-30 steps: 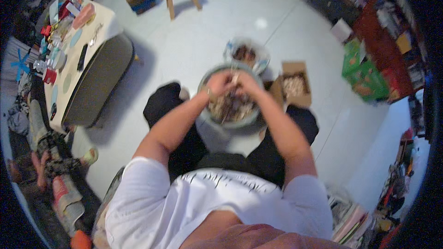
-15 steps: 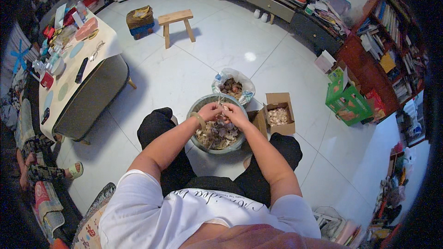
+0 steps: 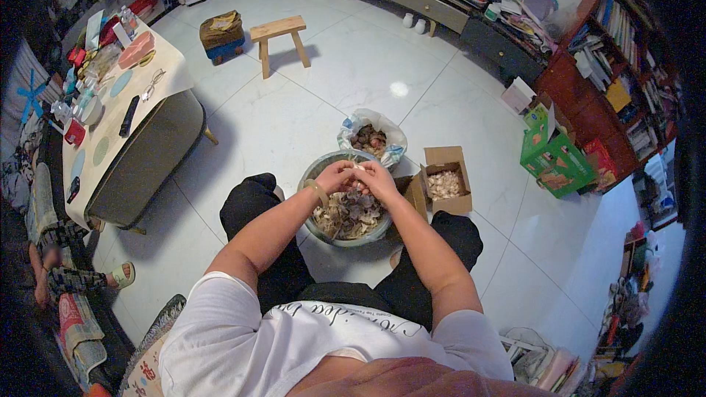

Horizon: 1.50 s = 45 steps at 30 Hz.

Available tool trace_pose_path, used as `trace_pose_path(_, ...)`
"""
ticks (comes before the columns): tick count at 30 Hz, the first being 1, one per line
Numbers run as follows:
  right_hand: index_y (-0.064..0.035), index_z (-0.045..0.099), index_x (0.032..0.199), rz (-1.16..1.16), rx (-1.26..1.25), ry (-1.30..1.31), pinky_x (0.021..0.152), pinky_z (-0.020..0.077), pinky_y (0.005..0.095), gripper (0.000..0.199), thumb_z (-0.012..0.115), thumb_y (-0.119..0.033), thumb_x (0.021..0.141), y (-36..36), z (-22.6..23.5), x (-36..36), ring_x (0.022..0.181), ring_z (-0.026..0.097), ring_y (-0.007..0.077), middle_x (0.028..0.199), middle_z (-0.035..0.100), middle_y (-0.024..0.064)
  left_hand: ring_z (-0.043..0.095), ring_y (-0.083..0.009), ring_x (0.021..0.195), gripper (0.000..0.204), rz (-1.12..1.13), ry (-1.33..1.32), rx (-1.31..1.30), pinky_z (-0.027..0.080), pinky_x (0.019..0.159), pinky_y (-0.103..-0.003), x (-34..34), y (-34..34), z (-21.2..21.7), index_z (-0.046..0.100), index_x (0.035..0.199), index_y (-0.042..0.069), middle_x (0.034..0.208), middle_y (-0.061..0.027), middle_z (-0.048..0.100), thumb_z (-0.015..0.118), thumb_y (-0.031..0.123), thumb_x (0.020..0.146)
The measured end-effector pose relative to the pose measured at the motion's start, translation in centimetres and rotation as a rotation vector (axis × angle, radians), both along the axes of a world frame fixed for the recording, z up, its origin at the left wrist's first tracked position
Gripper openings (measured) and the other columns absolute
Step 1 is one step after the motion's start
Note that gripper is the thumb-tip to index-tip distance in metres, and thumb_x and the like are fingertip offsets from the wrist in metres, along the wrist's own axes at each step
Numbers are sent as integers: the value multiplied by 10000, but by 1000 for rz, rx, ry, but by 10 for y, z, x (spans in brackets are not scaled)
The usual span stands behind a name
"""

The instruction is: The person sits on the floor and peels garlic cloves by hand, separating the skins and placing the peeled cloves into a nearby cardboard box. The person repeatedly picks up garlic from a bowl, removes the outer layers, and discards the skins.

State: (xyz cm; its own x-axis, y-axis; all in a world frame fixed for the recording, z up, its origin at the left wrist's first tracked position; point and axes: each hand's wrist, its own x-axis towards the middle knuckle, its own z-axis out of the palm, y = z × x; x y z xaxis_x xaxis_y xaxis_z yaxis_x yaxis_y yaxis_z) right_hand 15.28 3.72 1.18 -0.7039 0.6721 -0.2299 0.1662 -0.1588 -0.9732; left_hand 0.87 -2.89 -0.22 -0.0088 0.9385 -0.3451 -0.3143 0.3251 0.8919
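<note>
Hands [image 3: 358, 176] | both pinch one small piece, axis unclear | over basin [image 3: 316, 226]

One metal basin [image 3: 316, 176], one plastic bag [image 3: 397, 140], one cardboard box [image 3: 441, 158], one wooden stool [image 3: 278, 29], two hands [image 3: 334, 175].

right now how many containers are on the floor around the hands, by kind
round grey metal basin of peelings: 1
clear plastic bag of husks: 1
small open brown cardboard box of pale pieces: 1
green printed cardboard box: 1
total: 4
Left hand and right hand meet over the basin, pinching something small; what it is cannot be told.
</note>
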Motion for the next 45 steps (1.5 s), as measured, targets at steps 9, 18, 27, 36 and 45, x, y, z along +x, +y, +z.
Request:
trace_pose_path(9, 17, 425, 1030, -66, -61, 29, 455, 415, 221, 366, 580, -178, 762, -3, 0, -2, 558, 494, 93, 756, 520, 54, 513, -111, 658, 181, 23, 171, 126, 465, 543, -256, -7, 2, -22, 455, 913, 65, 796, -28, 504, 531, 178, 793)
trace_pose_path(18, 13, 444, 1016, -57, 82, -70, 470, 429, 232, 333, 569, -169, 766, -5, 10, -1, 573, 501, 96, 771, 519, 60, 496, -104, 582, 255, 55, 344, 108, 420, 485, -234, 4, -2, -6, 462, 942, 44, 731, -39, 514, 569, 187, 760)
trace_pose_path(27, 1, 456, 948, -121, 68, -29, 449, 413, 226, 210, 506, -143, 804, 6, -17, 2, 544, 486, 92, 690, 509, 40, 514, -103, 657, 345, -84, 478, 123, 434, 525, -231, 3, -2, 3, 465, 1028, 67, 813, -38, 532, 597, 208, 742)
trace_pose_path(36, -15, 461, 901, -97, 141, -59, 448, 419, 225, 211, 488, -206, 816, 2, -11, 2, 533, 487, 90, 669, 495, 26, 521, -120, 695, 341, 1, 666, 261, 446, 569, -254, 1, 2, -17, 490, 984, 53, 842, -60, 545, 638, 179, 704)
trace_pose_path(45, -19, 514, 901, 28, 45, -50, 441, 450, 241, 317, 574, -281, 734, 8, -18, 2, 585, 516, 112, 737, 549, 56, 561, -175, 774, 374, -33, 763, 336, 460, 651, -296, 5, -2, -1, 501, 1018, 35, 944, -82, 560, 624, 213, 712)
